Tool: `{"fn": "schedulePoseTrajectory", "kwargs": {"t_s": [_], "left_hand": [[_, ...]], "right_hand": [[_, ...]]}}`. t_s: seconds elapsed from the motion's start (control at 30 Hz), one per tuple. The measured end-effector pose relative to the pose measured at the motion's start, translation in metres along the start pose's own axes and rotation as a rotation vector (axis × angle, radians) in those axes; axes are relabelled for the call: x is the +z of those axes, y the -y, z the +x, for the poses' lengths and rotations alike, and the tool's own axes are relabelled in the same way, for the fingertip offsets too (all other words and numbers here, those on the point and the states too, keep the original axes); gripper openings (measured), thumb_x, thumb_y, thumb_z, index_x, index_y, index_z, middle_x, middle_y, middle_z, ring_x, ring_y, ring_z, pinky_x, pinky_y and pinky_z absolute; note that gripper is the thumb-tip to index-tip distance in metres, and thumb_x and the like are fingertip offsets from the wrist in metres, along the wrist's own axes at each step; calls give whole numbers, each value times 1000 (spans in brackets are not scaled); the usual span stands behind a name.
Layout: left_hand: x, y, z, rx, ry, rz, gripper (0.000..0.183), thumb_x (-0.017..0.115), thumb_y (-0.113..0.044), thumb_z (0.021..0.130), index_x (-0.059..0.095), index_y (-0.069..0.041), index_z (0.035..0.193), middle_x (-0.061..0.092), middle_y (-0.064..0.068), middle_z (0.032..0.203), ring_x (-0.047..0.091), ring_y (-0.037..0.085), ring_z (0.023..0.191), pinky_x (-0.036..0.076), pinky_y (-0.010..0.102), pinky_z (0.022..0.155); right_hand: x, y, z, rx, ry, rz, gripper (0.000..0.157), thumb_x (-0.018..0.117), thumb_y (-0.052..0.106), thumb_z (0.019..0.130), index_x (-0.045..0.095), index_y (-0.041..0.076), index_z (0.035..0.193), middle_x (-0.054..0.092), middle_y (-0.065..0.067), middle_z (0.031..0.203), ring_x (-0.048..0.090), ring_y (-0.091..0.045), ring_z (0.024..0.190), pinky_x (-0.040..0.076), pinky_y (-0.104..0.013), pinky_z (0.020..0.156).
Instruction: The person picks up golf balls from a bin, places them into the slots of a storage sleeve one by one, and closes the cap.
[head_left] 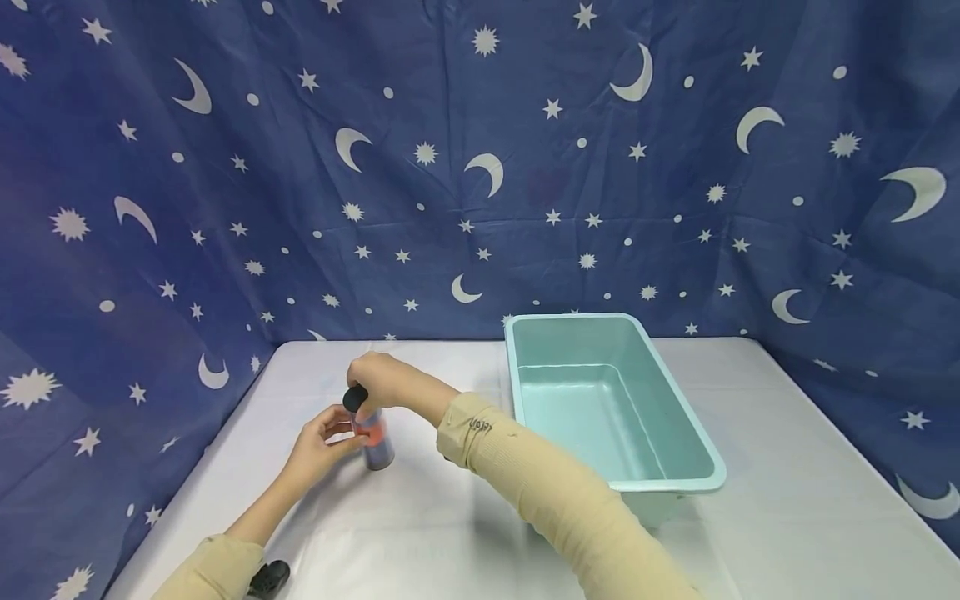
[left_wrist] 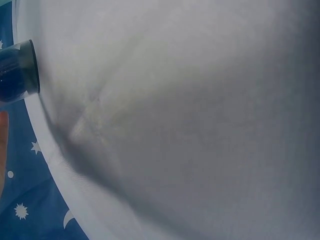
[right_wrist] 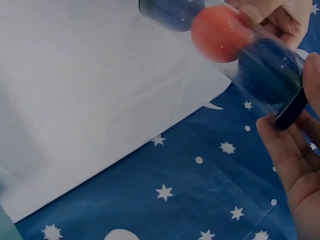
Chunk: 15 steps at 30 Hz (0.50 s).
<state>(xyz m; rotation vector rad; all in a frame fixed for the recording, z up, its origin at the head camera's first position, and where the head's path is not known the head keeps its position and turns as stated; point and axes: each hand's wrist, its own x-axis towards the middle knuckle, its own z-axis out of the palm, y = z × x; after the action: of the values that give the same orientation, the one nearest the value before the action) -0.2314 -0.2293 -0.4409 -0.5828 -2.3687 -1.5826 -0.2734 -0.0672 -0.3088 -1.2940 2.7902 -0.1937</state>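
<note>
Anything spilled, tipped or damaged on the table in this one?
Nothing stands out. The clear tube of balls stands on the white table, left hand at its side, right hand on its black cap. The teal bin sits upright.

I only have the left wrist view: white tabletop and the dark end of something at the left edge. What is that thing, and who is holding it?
Observer: It is a clear tube standing on the table, with dark blue and orange balls stacked inside.
Operator: Which hand is on it?
Observer: The left hand holds its side; the right hand grips the black cap on top.
Operator: Anything else nearby?
Observer: A pale green tub sits to the right of the tube, with nothing visible inside it.
</note>
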Motion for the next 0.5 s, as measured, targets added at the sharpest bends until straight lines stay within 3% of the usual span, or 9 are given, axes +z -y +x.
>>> {"fn": "schedulePoseTrajectory", "kwargs": {"t_s": [0.27,0.5], "left_hand": [[1,-5,1,-4,1,-8,35,72,1,79,56,7,110,62,-21,96,59,-6,90,54,20,78],[-2,-3,-3,29,14,-16,35,71,4,79,56,7,110,62,-25,97,60,-7,89,54,18,76]], "right_hand": [[4,-4,-3,-43,-33,-17,30,80,28,74,72,9,96,71,2,91,53,-6,78,42,-15,71],[1,7,0,-57,39,-114,29,80,24,75,67,8,97,66,0,94,54,-7,81,43,-15,72]]}}
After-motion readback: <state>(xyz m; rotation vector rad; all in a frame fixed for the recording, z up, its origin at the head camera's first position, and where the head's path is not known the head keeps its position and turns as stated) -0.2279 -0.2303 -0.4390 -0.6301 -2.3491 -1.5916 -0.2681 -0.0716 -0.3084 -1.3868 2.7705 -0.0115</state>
